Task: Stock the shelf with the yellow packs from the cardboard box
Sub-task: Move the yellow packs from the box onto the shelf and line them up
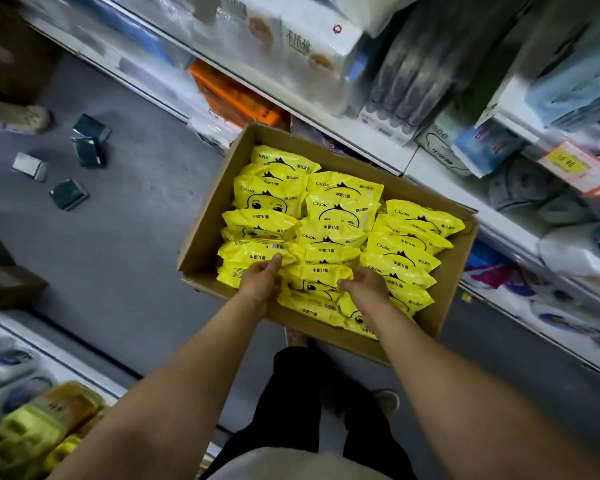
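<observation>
Shop aisle, grey floor [125,237]. The open cardboard box [205,216] of yellow packs [340,216] sits before the shelf [371,140]. My left hand [260,280] and right hand [364,284] curl their fingers onto the nearest packs. Small dark boxes [90,140] lie scattered on the floor.
</observation>
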The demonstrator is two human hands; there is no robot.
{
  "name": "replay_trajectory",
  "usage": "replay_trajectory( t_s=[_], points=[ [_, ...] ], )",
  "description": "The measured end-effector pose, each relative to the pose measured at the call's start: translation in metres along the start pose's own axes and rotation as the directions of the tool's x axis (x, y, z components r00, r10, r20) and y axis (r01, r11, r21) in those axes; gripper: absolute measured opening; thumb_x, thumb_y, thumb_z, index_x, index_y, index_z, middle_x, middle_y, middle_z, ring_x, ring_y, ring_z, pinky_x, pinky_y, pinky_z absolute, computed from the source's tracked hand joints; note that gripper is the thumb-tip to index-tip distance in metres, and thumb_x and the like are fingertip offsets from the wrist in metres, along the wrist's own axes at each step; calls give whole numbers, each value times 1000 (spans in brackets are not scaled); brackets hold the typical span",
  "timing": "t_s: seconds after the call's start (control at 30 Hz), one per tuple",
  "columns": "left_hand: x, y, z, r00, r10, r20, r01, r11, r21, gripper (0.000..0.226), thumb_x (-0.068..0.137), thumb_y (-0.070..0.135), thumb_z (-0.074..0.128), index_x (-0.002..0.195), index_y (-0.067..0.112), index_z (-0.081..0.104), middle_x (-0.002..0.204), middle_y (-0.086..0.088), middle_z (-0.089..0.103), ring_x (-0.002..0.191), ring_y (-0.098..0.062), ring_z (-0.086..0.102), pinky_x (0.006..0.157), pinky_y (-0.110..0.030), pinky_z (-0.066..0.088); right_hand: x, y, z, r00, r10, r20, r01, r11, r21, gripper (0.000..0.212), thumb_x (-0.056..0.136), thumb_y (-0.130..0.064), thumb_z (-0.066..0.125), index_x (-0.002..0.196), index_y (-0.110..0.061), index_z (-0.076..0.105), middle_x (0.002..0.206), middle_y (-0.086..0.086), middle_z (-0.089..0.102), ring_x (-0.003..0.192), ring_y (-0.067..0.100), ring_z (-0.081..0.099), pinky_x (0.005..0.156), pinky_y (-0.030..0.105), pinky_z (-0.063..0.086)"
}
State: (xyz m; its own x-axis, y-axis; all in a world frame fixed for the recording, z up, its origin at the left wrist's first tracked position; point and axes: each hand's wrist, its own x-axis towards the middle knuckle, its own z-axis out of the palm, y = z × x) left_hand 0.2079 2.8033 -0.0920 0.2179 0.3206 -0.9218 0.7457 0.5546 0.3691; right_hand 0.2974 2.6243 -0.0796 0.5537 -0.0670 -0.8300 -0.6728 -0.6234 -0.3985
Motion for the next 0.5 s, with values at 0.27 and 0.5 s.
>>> replay_trajectory(
  t_s=[0.27,0.5],
  points=[
    [1,2,-9,1000,19,13,-19,999,-37,46,89,45,64,120,11,59,111,-16,66,102,-33,65,94,-46,53,8,7,9,991,-37,-132,23,994,-106,23,80,-12,80,102,-14,76,105,8,75,95,24,69,89,35,54],
    [-7,0,-7,999,44,16,-43,998,-44,51,88,47,65,122,10,58,110,-13,65,101,-30,64,98,-48,51,-4,11,1,973,-228,-15,223,962,-157,4,91,-20,70,87,-18,72,126,3,65,121,21,55,96,29,39]
  ],
)
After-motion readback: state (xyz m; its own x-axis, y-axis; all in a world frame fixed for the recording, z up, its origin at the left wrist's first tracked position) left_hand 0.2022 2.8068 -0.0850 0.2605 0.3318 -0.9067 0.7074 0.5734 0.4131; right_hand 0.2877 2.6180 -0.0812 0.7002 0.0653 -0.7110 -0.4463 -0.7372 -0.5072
